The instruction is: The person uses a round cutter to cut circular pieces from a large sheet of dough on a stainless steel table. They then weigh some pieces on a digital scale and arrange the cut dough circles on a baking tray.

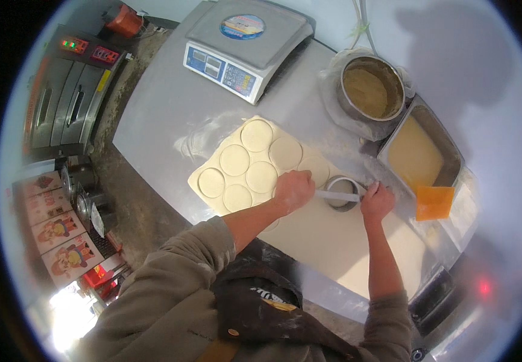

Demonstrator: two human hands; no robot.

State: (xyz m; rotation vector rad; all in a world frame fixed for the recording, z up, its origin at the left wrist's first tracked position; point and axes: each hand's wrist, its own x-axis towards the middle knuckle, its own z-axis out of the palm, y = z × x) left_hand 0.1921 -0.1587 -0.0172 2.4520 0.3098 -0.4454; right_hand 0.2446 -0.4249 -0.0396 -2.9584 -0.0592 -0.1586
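On the table (152, 117) lies your dough sheet (333, 247). Both arms reach forward over it. Your left hand (295, 190) is fisted around the white bar (336, 195); your right hand (377, 200) curls at its other end, grip unclear. Between them, beneath the bar, sits the round cutter (346, 207).

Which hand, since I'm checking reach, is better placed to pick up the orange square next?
Probably the right hand: it is nearer the orange square. The left hand is farther off, on the other side of the metal ring.
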